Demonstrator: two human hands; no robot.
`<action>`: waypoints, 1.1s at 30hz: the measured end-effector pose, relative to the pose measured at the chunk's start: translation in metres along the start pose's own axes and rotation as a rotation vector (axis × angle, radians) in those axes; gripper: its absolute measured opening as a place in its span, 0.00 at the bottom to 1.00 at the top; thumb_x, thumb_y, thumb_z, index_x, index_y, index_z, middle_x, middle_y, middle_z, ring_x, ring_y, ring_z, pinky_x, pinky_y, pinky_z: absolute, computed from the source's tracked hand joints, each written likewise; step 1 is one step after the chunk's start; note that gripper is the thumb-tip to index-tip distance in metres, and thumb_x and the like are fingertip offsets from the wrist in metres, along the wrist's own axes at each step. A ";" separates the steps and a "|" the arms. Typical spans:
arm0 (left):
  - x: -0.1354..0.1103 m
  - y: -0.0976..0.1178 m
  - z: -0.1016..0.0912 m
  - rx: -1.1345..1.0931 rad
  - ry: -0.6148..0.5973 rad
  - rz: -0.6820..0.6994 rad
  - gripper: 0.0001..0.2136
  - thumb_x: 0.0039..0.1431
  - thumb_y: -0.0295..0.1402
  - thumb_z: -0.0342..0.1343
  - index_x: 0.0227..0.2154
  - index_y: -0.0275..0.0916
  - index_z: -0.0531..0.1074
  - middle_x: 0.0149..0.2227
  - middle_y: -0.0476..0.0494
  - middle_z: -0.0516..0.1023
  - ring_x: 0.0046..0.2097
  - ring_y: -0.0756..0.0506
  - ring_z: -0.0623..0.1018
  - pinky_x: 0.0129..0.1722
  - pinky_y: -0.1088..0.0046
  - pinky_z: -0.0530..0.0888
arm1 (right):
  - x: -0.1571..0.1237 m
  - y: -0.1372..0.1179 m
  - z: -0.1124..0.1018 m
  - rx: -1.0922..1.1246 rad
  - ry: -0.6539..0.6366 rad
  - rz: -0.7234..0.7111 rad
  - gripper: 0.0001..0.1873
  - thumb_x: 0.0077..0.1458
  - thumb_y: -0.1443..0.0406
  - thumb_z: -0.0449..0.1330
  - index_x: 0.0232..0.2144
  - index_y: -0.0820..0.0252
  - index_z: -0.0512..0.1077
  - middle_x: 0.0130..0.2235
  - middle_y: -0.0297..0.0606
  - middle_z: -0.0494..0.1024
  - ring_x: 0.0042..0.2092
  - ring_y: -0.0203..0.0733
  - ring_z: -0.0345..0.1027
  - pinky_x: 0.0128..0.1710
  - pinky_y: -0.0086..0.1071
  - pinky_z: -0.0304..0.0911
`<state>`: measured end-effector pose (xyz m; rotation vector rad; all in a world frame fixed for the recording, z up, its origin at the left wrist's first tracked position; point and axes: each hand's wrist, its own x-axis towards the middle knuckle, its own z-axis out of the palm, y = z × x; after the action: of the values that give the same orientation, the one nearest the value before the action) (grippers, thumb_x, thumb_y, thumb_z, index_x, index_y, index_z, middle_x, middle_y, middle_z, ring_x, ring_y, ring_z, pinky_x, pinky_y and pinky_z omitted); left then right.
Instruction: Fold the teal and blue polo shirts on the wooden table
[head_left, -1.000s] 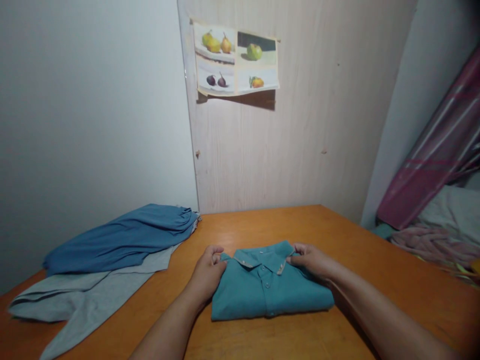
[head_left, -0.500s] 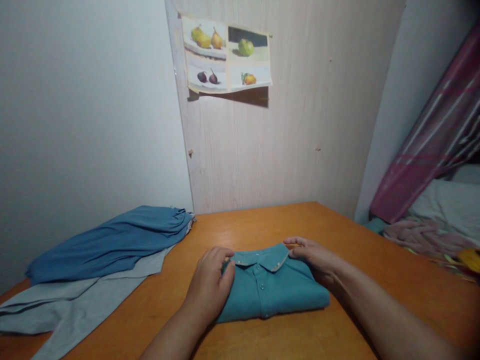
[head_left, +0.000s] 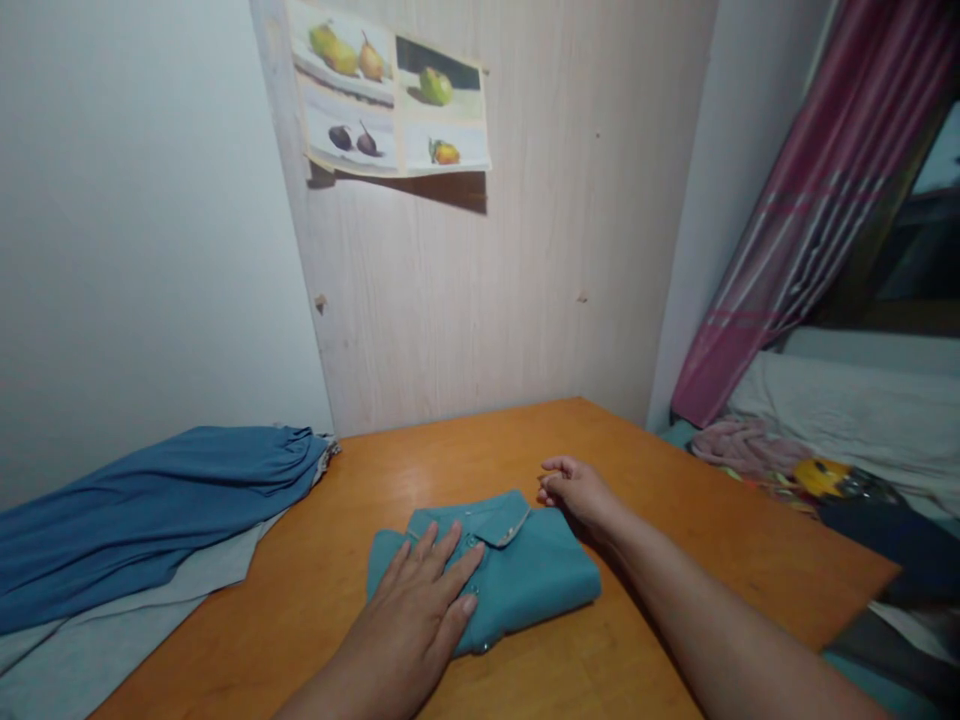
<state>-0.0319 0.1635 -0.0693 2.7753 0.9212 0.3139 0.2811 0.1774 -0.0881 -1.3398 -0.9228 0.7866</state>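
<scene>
Leftward — blue garment (head_left: 165, 505), apart from teal shirt (head_left: 536, 575).

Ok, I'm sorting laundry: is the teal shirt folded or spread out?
Folded: the teal shirt lies in a compact bundle, collar up, near edge rounded; the left hand rests on it.

Pale wall (head_left: 135, 240) is meeting wood-grain panel (head_left: 450, 310). Fruit-picture sheet (head_left: 399, 95) is hanging there, casting shadow (head_left: 450, 190). Orange-brown table (head_left: 435, 455) is standing before panel. Magenta curtain (head_left: 802, 210) is hanging beside window (head_left: 930, 230).
</scene>
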 end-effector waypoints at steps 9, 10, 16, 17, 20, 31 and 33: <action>0.000 0.006 -0.004 0.012 -0.047 -0.029 0.25 0.70 0.52 0.36 0.67 0.60 0.51 0.72 0.53 0.44 0.72 0.37 0.45 0.68 0.44 0.50 | -0.041 -0.043 0.011 -0.387 -0.001 -0.391 0.20 0.60 0.52 0.56 0.47 0.57 0.74 0.49 0.45 0.79 0.51 0.49 0.73 0.52 0.43 0.66; 0.000 0.007 -0.004 0.008 -0.048 -0.033 0.25 0.70 0.52 0.35 0.68 0.59 0.50 0.72 0.53 0.43 0.72 0.37 0.45 0.68 0.44 0.49 | -0.052 -0.050 0.016 -0.516 -0.075 -0.440 0.24 0.61 0.51 0.55 0.52 0.58 0.73 0.54 0.46 0.77 0.56 0.51 0.69 0.58 0.45 0.62; -0.003 0.011 -0.003 0.002 -0.038 -0.107 0.33 0.68 0.55 0.35 0.70 0.49 0.38 0.72 0.48 0.38 0.72 0.37 0.39 0.68 0.44 0.45 | -0.109 -0.049 0.032 -1.005 -0.427 -0.366 0.46 0.61 0.41 0.50 0.69 0.65 0.51 0.71 0.50 0.48 0.71 0.55 0.38 0.69 0.50 0.40; -0.004 0.012 -0.003 0.002 -0.048 -0.126 0.35 0.67 0.56 0.35 0.71 0.48 0.38 0.72 0.47 0.37 0.72 0.36 0.38 0.68 0.44 0.44 | -0.115 -0.042 0.032 -1.049 -0.445 -0.337 0.47 0.61 0.40 0.48 0.69 0.65 0.51 0.71 0.50 0.46 0.71 0.55 0.37 0.69 0.50 0.38; -0.006 0.015 -0.004 -0.001 -0.084 -0.170 0.37 0.65 0.59 0.34 0.71 0.47 0.38 0.72 0.45 0.36 0.72 0.34 0.38 0.68 0.42 0.42 | -0.123 -0.026 0.030 -1.137 -0.433 -0.274 0.46 0.62 0.39 0.44 0.69 0.66 0.50 0.71 0.50 0.44 0.72 0.54 0.35 0.70 0.50 0.35; -0.005 0.013 -0.010 -0.018 -0.082 -0.363 0.44 0.61 0.64 0.31 0.71 0.39 0.45 0.72 0.38 0.36 0.72 0.35 0.39 0.67 0.41 0.44 | -0.124 -0.019 0.029 -1.186 -0.379 -0.293 0.46 0.63 0.39 0.42 0.69 0.66 0.51 0.71 0.50 0.46 0.72 0.52 0.37 0.70 0.49 0.36; -0.004 0.007 -0.012 -0.002 -0.080 -0.406 0.44 0.61 0.64 0.30 0.70 0.36 0.46 0.71 0.37 0.37 0.72 0.34 0.39 0.66 0.39 0.44 | -0.124 -0.017 0.029 -1.152 -0.374 -0.303 0.46 0.62 0.39 0.43 0.69 0.66 0.52 0.71 0.50 0.46 0.72 0.53 0.37 0.70 0.50 0.36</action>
<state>-0.0344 0.1573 -0.0570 2.4949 1.4221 0.1358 0.1997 0.0782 -0.0830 -1.9633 -1.9953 0.2140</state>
